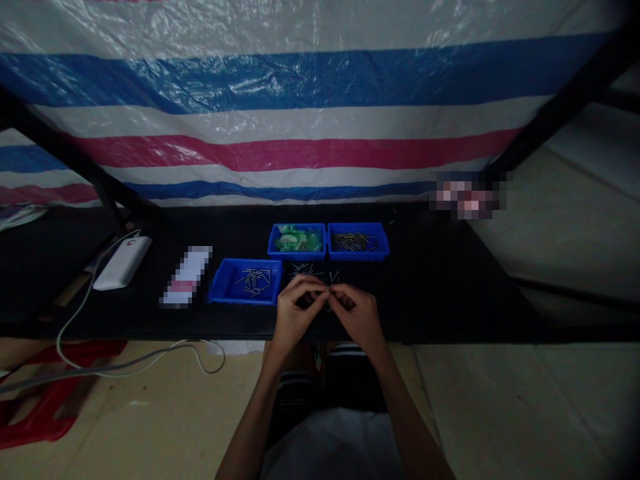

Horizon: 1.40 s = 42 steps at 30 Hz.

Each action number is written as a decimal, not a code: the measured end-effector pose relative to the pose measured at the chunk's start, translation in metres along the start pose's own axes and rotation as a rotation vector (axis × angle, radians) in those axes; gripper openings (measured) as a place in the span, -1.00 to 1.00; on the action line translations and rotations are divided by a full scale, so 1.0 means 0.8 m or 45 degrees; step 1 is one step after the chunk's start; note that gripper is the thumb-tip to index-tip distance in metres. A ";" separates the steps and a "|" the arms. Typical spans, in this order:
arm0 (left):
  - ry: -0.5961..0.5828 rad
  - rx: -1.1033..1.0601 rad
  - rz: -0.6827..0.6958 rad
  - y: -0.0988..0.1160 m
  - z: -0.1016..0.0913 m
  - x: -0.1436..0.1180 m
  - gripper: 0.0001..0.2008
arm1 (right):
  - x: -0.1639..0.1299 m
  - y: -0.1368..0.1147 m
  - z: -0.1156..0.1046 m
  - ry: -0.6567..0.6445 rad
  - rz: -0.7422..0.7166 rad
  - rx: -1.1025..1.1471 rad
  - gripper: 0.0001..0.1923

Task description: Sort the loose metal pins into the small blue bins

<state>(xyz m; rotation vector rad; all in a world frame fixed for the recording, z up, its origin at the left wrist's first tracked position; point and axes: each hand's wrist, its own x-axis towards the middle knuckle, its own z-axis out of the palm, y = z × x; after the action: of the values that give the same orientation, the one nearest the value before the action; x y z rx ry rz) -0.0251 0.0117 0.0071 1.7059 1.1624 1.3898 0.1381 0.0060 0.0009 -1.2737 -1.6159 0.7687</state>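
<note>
Over the front half of the black table, my left hand [299, 305] and my right hand [356, 311] meet at the fingertips. Both are pinched closed around a tiny metal piece [327, 290], too small to name. Just beyond them, several thin metal pins [306, 270] lie loose on the table. To the left of my left hand, a blue tray [220, 288] contains more thin pins. Behind my hands stand two blue trays side by side: one tray [273, 248] holds green-and-clear plastic packets [300, 240], the other [384, 248] brassy screw-like pieces [353, 241].
A white power bank [123, 263] with a cable lies on the left, beside a blurred-out flat object [187, 277]. Another blurred item [469, 197] is at the back right corner. Striped plastic sheeting [300, 150] hangs behind the table [440, 287]. A red stool [45, 407] stands at lower left.
</note>
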 end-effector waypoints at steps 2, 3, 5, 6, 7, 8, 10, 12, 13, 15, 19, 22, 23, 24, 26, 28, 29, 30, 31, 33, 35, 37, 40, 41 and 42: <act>0.010 0.008 -0.020 0.002 0.000 0.001 -0.89 | 0.001 -0.002 0.000 0.042 -0.015 -0.015 -0.86; 0.015 0.009 -0.038 0.002 0.001 0.001 -0.86 | 0.005 -0.003 0.000 0.077 -0.023 -0.033 -0.86; 0.016 0.001 -0.079 0.003 0.001 0.000 -0.80 | 0.020 -0.004 -0.005 0.173 -0.040 -0.101 -0.85; 0.015 -0.003 -0.097 0.002 0.002 0.000 -0.80 | 0.031 -0.005 -0.009 0.227 -0.042 -0.154 -0.85; 0.012 -0.002 -0.108 0.002 0.002 -0.001 -0.80 | 0.044 -0.007 -0.015 0.280 -0.039 -0.215 -0.85; 0.005 0.002 -0.115 0.002 0.002 -0.001 -0.82 | 0.059 -0.010 -0.022 0.328 -0.024 -0.280 -0.85; -0.015 0.015 -0.122 0.001 0.001 -0.002 -0.82 | 0.086 -0.016 -0.038 0.389 0.045 -0.447 -0.83; -0.031 0.019 -0.127 0.003 0.000 -0.002 -0.80 | 0.103 -0.022 -0.050 0.425 0.054 -0.540 -0.79; -0.031 0.017 -0.132 0.004 0.000 -0.002 -0.80 | 0.105 -0.023 -0.054 0.449 0.043 -0.565 -0.77; -0.019 0.010 -0.144 0.006 -0.001 -0.002 -0.79 | 0.096 -0.019 -0.056 0.466 -0.002 -0.570 -0.77; -0.009 -0.011 -0.158 0.007 -0.002 -0.002 -0.78 | 0.043 0.005 -0.048 0.184 -0.078 -0.485 -0.84; -0.018 -0.022 -0.165 0.006 -0.002 -0.003 -0.76 | 0.005 0.019 -0.046 -0.098 -0.084 -0.462 -0.83; -0.022 -0.021 -0.166 0.005 -0.002 -0.003 -0.76 | -0.003 0.020 -0.046 -0.154 -0.081 -0.457 -0.80; -0.025 -0.018 -0.167 0.005 -0.003 -0.003 -0.76 | -0.008 0.020 -0.047 -0.191 -0.073 -0.454 -0.79; -0.029 -0.009 -0.165 0.004 -0.003 -0.003 -0.75 | -0.011 0.018 -0.049 -0.224 -0.056 -0.453 -0.82; -0.029 0.006 -0.161 0.003 -0.002 -0.003 -0.77 | -0.009 0.015 -0.051 -0.234 -0.044 -0.451 -0.90; -0.025 0.016 -0.153 0.002 -0.001 -0.003 -0.78 | -0.007 0.014 -0.052 -0.239 -0.044 -0.442 -0.93; -0.020 0.029 -0.140 0.002 0.000 -0.003 -0.80 | -0.005 0.013 -0.053 -0.247 -0.046 -0.422 -0.94; -0.018 0.046 -0.123 0.002 0.002 -0.004 -0.83 | -0.003 0.013 -0.055 -0.256 -0.048 -0.393 -0.95; -0.038 0.089 -0.076 0.002 0.005 -0.004 -0.87 | -0.001 0.012 -0.057 -0.257 -0.047 -0.329 -0.96; -0.107 0.140 -0.030 0.002 0.008 -0.005 -0.87 | 0.001 0.009 -0.058 -0.225 -0.053 -0.290 -0.96; -0.178 0.189 0.002 0.002 0.010 -0.005 -0.86 | 0.004 0.003 -0.057 -0.182 -0.069 -0.274 -0.94; -0.186 0.220 0.016 0.000 0.010 -0.005 -0.87 | 0.012 -0.010 -0.051 -0.138 -0.111 -0.226 -0.93; -0.173 0.214 0.011 -0.001 0.009 -0.005 -0.88 | 0.014 -0.014 -0.047 -0.121 -0.131 -0.201 -0.92; -0.163 0.203 0.002 -0.002 0.008 -0.004 -0.89 | 0.016 -0.018 -0.042 -0.102 -0.153 -0.171 -0.92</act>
<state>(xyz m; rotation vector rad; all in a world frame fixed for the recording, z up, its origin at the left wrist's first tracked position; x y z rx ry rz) -0.0192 0.0093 0.0028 1.8776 1.2274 1.1966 0.1631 0.0127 0.0301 -1.2399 -1.8167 0.6535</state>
